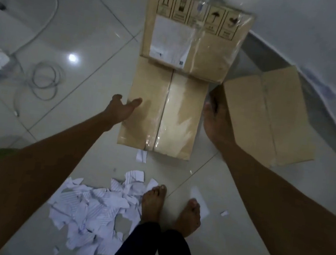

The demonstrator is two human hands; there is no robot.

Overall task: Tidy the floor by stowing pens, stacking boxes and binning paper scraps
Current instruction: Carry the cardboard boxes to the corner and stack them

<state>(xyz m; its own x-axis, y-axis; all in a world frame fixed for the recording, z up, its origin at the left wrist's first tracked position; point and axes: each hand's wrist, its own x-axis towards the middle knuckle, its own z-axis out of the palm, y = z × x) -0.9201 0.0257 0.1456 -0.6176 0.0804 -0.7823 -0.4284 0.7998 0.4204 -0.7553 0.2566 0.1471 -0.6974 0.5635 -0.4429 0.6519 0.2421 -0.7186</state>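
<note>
Box (164, 114): left hand (121, 109) spread open at left edge, nothing gripped; right hand (215, 124) placed at right side, grip not discernible. Paper scraps (95, 209) heaped nearby.

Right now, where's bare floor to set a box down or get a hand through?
Bare tiles between the cable coil and the taped box; more right of the feet, past two stray scraps. Crowded: paper scraps left of the feet; the gap between taped box and wall-side box holds the right hand.

Taped cardboard boxes (165, 110), glossy tiles (101, 42)
</note>
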